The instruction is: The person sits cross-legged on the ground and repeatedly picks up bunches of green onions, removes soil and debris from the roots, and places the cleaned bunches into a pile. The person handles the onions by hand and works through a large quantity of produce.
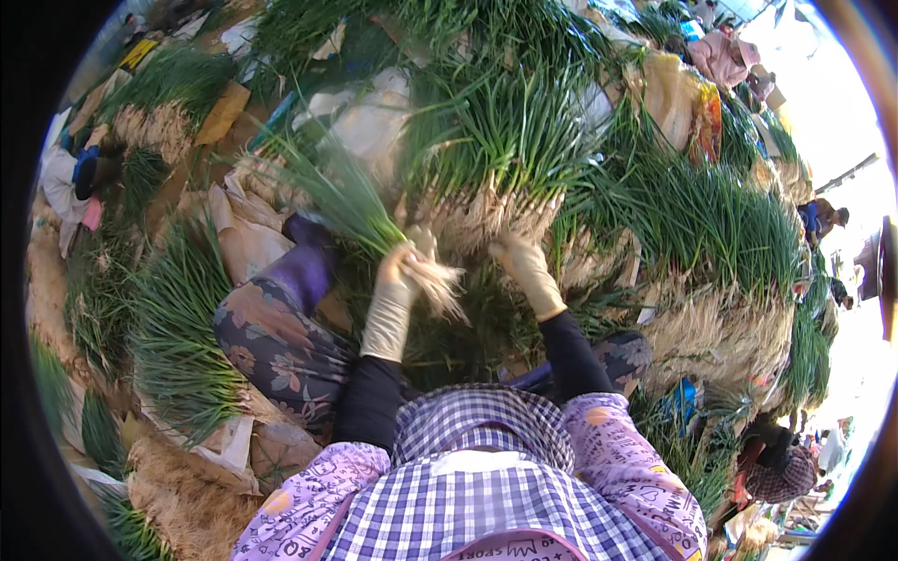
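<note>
My gloved left hand (400,270) grips a small bunch of green onions (372,224). The pale stringy roots hang out on the right of the fist, and the leaves fan up to the left, blurred by motion. My gloved right hand (520,261) is at the root ends of a larger pile of green onions (498,168) in front of me. Its fingertips touch or nearly touch the roots; whether they pinch any of them cannot be made out.
Stacked green onions (708,224) with dense roots lie to the right. Another bundle (186,336) rests by my left knee (259,329). A whitish sack (372,119) stands beyond my hands. Other people, one in a pink top (722,59), sit farther off among the piles.
</note>
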A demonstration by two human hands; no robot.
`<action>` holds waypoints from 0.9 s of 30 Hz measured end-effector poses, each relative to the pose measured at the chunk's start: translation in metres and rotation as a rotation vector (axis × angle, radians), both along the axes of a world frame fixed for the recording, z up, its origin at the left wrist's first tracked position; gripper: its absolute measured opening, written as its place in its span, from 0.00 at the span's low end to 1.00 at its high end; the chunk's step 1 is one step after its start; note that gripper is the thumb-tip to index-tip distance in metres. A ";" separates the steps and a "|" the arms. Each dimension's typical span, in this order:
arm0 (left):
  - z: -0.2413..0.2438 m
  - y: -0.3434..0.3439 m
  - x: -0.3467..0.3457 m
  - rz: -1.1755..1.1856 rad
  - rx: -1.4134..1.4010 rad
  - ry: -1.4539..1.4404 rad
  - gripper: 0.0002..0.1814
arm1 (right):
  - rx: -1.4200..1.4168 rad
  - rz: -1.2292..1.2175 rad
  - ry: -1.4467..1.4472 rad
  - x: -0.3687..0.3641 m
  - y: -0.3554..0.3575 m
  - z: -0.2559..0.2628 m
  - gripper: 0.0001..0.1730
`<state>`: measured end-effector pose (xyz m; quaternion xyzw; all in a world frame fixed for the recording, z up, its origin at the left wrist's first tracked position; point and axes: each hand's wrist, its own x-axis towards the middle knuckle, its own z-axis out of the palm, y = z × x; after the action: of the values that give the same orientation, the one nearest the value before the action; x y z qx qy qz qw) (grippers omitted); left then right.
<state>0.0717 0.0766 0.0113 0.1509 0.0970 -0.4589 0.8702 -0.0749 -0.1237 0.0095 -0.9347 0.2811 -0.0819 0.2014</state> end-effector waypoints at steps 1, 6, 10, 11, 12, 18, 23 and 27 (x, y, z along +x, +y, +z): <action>-0.031 0.002 0.001 0.010 0.001 0.028 0.14 | -0.030 -0.210 0.119 0.044 0.006 0.029 0.26; -0.012 -0.015 -0.020 -0.109 -0.030 -0.066 0.11 | 0.046 -0.440 0.236 0.111 -0.043 -0.006 0.37; 0.022 0.001 -0.004 -0.047 0.003 -0.142 0.12 | 0.365 -0.518 -0.290 0.093 -0.052 0.032 0.17; 0.025 0.003 0.000 -0.056 -0.027 -0.251 0.12 | 0.392 -0.488 -0.532 0.073 -0.059 0.046 0.18; 0.029 0.000 0.001 -0.076 -0.033 -0.272 0.11 | 0.592 -0.542 -0.663 0.048 -0.082 0.048 0.16; 0.013 -0.022 -0.010 -0.119 0.026 -0.276 0.10 | 0.448 -0.267 -0.318 -0.074 -0.094 0.061 0.22; 0.015 -0.022 -0.018 -0.195 0.049 -0.290 0.11 | 0.101 -0.101 0.195 -0.095 -0.072 0.059 0.20; 0.012 -0.018 -0.018 -0.207 0.108 -0.419 0.11 | 0.064 -0.292 -0.035 -0.057 -0.039 0.065 0.22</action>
<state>0.0534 0.0591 0.0228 0.2983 -0.0773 -0.4984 0.8103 -0.1317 -0.1623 0.0744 -0.8754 0.4130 -0.1176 0.2220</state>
